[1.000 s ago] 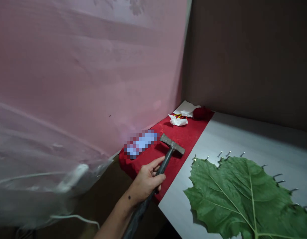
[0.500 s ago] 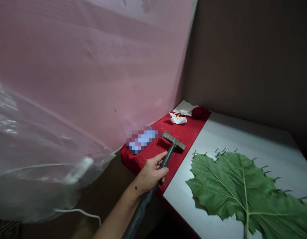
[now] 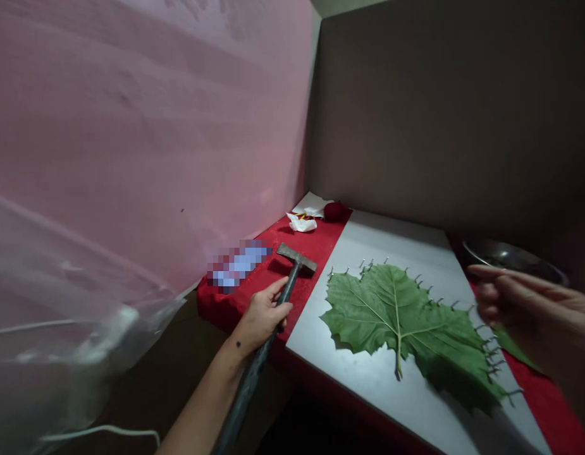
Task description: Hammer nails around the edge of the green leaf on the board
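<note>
My left hand (image 3: 264, 314) is wrapped round the dark handle of a hammer (image 3: 296, 258), whose metal head is above the red cloth. A large green leaf (image 3: 377, 309) lies on a pale board (image 3: 315, 338), with several nails (image 3: 432, 292) standing along its upper and right edges. At the right, my right hand (image 3: 524, 303) is raised beyond the leaf's nailed side, fingers pressed together. Whatever its fingertips pinch, if anything, is too small to make out.
A metal bowl (image 3: 515, 258) stands at the back right, partly behind my right hand. Crumpled white paper (image 3: 302, 223) and a dark red ball (image 3: 334, 211) lie on the red cloth (image 3: 315, 243). Clear plastic sheeting (image 3: 83, 341) hangs at the left.
The view has swung right, bringing in my right hand, the metal bowl and the leaf's right side. My left hand still holds the hammer.
</note>
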A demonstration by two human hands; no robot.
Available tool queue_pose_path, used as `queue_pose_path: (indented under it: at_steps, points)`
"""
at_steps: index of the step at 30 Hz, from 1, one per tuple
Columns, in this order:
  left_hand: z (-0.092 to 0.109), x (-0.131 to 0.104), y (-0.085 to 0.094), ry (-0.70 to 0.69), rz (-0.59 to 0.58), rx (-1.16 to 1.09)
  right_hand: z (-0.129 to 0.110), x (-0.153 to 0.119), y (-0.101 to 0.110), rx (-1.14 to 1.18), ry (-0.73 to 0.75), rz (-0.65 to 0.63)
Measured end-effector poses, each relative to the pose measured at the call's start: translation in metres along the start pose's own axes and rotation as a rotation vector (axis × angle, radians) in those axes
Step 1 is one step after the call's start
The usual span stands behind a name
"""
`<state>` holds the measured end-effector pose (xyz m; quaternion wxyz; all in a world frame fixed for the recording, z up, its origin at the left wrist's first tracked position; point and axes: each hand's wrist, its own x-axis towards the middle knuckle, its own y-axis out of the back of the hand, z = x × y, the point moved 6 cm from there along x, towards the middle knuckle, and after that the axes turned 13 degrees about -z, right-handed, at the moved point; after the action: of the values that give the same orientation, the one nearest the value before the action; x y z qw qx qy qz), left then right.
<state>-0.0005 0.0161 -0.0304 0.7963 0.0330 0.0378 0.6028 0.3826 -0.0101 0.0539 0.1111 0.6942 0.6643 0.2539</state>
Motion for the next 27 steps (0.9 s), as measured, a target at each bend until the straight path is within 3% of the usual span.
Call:
queue_pose_path:
  at_steps: [2, 5, 8, 12, 18, 23, 27]
  points:
    - [0.0, 0.001, 0.0, -0.007, -0.006, 0.004, -0.003, -0.002, -0.031, 0.394, -0.088, -0.056]
    - [0.0, 0.002, 0.0, -0.004, -0.002, 0.017, -0.011, -0.011, -0.067, 0.529, -0.078, -0.095]
    - [-0.003, 0.003, 0.0, 0.002, 0.003, 0.025, -0.013, -0.014, -0.089, 0.498, -0.043, -0.189]
    - [-0.006, 0.005, 0.001, -0.006, -0.002, 0.024, -0.017, -0.008, -0.097, 0.408, -0.083, -0.306]
    - [-0.008, 0.006, 0.002, -0.013, -0.01, 0.015, -0.037, 0.006, -0.107, 0.324, -0.136, -0.33]
    - [-0.01, 0.006, 0.002, -0.016, -0.013, 0.014, -0.044, 0.023, -0.139, 0.385, -0.118, -0.338]
    - [-0.01, 0.004, 0.002, -0.025, -0.021, 0.014, -0.041, 0.039, -0.163, 0.253, -0.142, -0.385]
